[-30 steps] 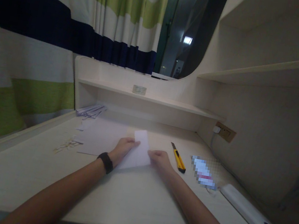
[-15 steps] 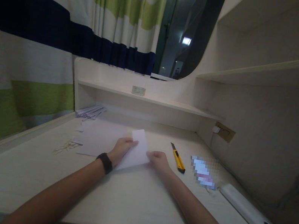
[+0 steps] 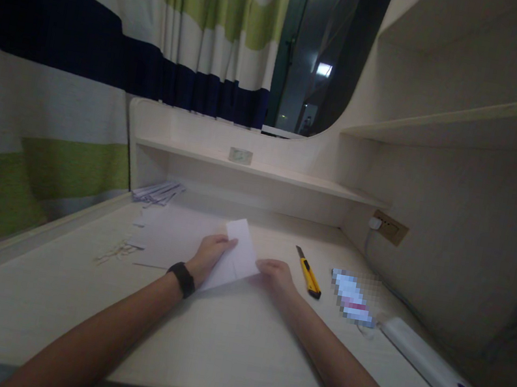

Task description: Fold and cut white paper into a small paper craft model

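Left hand (image 3: 209, 258): we pinch the left edge of the folded paper sheet (image 3: 237, 256).
Right hand (image 3: 275, 274): our fingertips press its right corner.
Paper: mid-desk (image 3: 224, 340), lifted at the fold; we judge it light, limp, easily creased, so hold it at the edges.
Nearby: yellow utility knife (image 3: 308, 273), just right.

Two hands (image 3: 211, 257) (image 3: 275, 274) — one folded paper (image 3: 240, 258), one utility knife (image 3: 308, 273), one power strip (image 3: 431, 371).
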A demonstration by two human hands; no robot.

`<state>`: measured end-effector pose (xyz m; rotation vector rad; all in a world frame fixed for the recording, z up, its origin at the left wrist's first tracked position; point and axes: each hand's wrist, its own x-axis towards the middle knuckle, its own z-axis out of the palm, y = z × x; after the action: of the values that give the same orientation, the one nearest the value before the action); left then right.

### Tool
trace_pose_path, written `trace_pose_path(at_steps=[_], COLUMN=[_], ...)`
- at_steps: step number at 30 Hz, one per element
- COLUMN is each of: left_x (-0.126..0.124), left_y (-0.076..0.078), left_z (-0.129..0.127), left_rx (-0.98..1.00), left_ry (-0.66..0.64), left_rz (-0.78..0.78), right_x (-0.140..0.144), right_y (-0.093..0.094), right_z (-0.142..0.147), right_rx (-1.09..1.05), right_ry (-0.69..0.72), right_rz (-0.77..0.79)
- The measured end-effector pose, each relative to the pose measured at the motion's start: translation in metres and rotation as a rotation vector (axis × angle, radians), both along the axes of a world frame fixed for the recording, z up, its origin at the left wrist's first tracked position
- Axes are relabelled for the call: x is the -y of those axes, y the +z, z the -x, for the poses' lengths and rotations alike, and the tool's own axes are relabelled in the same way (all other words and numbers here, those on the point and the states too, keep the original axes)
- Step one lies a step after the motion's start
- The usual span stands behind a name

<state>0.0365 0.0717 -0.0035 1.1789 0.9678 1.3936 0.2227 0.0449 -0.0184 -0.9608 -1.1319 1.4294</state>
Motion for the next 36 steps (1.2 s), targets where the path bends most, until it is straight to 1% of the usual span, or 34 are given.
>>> trace_pose_path(at_steps=[3,7,14,21,26,29,36], left_x=[-0.001,-0.001,-0.003,0.0,0.002,0.003,0.002], left_y=[0.001,0.001,0.001,0.003,0.006,0.008,0.007], left_z=[0.001,0.001,0.002,0.001,0.001,0.001,0.002], left_rx=[0.015,0.029,0.058,0.081,0.08,0.092,0.071], left_ry=[0.012,-0.009,-0.048,-0.045,-0.032,-0.023,-0.022], left_rz=[0.011,0.027,0.034,0.033,0.024,0.01,-0.014], right_x=[0.001,0.002,0.003,0.005,0.003,0.002,-0.005], right_y=[0.001,0.004,0.006,0.009,0.007,0.005,-0.004], right_z=[0.001,0.001,-0.001,0.0,-0.001,-0.001,-0.004], right_rx=[0.02,-0.015,-0.033,-0.035,-0.044,-0.051,-0.016], right_ry=[-0.015,-0.025,0.041,0.022,0.046,0.056,0.016], right_rz=[0.019,0.005,-0.03,-0.04,-0.048,-0.028,0.035])
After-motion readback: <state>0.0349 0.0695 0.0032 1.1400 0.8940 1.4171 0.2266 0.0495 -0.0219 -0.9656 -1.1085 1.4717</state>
